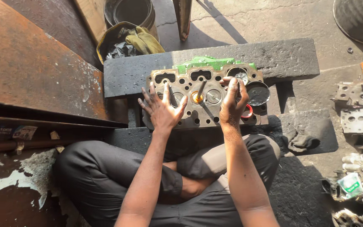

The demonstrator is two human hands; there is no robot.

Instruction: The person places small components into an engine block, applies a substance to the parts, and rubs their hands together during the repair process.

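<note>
You sit cross-legged on the floor with a cylinder head (202, 103) in front of your knees, face up, resting across two dark slabs (290, 59). Its far edge shows green paint. Your left hand (161, 110) lies on the left part of the head, fingers spread wide, palm down, gripping nothing. Your right hand (232, 105) rests on the right part, fingers curled and pointing toward the far edge; whether it holds anything, I cannot tell. Between the hands a thin rod (200, 90) stands tilted out of a port with a yellow-orange centre. A round dark lid (258, 93) and a small red ring (247, 112) lie just beside the right hand. More engine parts (360, 111) lie well apart on the right. A bucket (130, 11) and rags (143, 41) sit beyond the far slab
</note>
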